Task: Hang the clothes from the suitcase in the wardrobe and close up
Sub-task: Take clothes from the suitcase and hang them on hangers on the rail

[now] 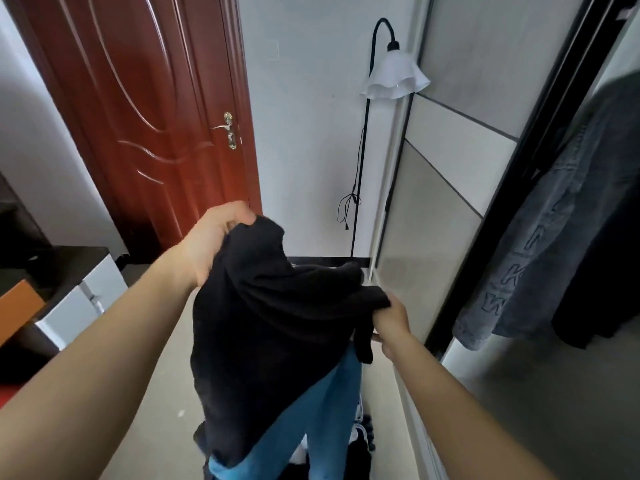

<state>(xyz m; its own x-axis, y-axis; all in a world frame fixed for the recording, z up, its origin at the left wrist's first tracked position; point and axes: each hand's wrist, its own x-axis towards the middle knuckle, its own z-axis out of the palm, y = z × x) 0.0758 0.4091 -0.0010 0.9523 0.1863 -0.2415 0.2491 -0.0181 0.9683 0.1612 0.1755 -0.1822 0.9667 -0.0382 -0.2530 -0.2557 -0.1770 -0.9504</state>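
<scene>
Head view. My left hand (214, 237) is closed around a bunched upper edge of the black garment (263, 323), held high and forward. My right hand (389, 322) is closed on another edge of the same garment, lower and nearer the wardrobe. The cloth sags between the two grips and hangs down in front of me. A pair of blue jeans (311, 410) shows below its hem; whether they hang with it or lie beneath, I cannot tell. Dark clothes at the bottom edge are probably the suitcase contents; the case itself is not clearly visible.

Key relation: the open wardrobe (554, 393) lies to my right, past its sliding door (450, 168), with a grey denim jacket (554, 237) already hanging inside. The garment's span runs left-high to right-low, so the right hand is nearer the opening.

No hanger visible. Judgement: the garment needs spreading and a hanger before going right.
</scene>
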